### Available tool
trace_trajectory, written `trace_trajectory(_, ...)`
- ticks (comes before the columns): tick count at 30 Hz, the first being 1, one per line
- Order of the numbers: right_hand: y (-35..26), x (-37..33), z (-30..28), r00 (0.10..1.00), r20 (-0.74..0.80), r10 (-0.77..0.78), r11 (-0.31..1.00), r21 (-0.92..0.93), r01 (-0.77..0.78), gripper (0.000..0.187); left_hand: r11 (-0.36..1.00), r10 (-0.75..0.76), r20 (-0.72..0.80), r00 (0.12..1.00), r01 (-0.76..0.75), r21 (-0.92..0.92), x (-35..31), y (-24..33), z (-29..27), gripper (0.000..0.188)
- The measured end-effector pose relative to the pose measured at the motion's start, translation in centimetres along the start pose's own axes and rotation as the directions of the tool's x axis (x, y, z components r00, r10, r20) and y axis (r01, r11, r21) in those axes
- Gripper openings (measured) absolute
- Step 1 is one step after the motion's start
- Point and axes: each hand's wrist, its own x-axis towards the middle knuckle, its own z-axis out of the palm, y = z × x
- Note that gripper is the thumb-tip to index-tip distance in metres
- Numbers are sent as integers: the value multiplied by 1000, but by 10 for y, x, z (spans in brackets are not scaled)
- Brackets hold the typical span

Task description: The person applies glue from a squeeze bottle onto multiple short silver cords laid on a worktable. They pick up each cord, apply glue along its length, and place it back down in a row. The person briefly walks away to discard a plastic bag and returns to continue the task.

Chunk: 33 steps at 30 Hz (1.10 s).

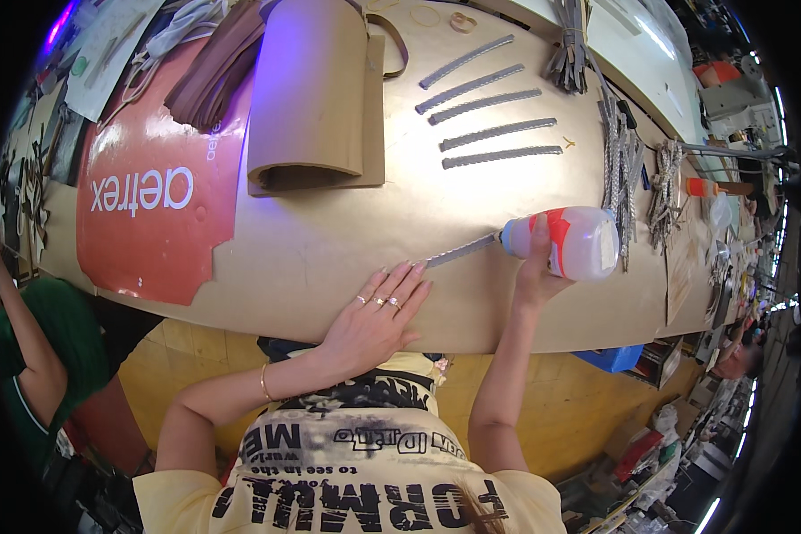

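Fingers (408, 278) of the left hand (374, 322) are lying flat and spread, pinning the near end of a grey strip (458, 252) on the bench (329, 240). Its long axis is running toward two o'clock, where the right hand (536, 267) is gripping a glue bottle (571, 240), nozzle touching the strip.

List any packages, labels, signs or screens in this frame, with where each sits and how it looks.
Translucent plastic squeeze bottle: held on its side in the right hand over the table; red band and pale label patch.
Red sheet with white lettering: table's left part; large, irregular torn edge.
No screens seen.
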Motion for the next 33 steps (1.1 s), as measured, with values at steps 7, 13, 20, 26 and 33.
trace_trajectory(7, -13, -17, 0, 993, 113, 29, 1000, 3, -30, 39, 999, 13, -19, 1000, -14, -30, -1, -3, 3, 75)
trace_trajectory(13, -13, -30, 7, 993, 58, 105, 989, 94, -111, 32, 1000, 4, -32, 999, -4, -24, -2, -4, 6, 74)
trace_trajectory(20, -16, 22, -14, 929, -202, 310, 882, 425, -202, 39, 999, 3, -43, 999, -5, -40, -3, -5, 6, 73)
trace_trajectory(26, -6, 42, -16, 957, -217, 194, 968, 201, -151, 44, 1000, 10, -61, 998, -11, -25, -4, -6, 11, 71)
trace_trajectory(33, -1, 37, -4, 993, -79, 92, 995, -31, -94, 47, 1000, 4, -53, 999, -4, 6, -2, -6, 11, 69)
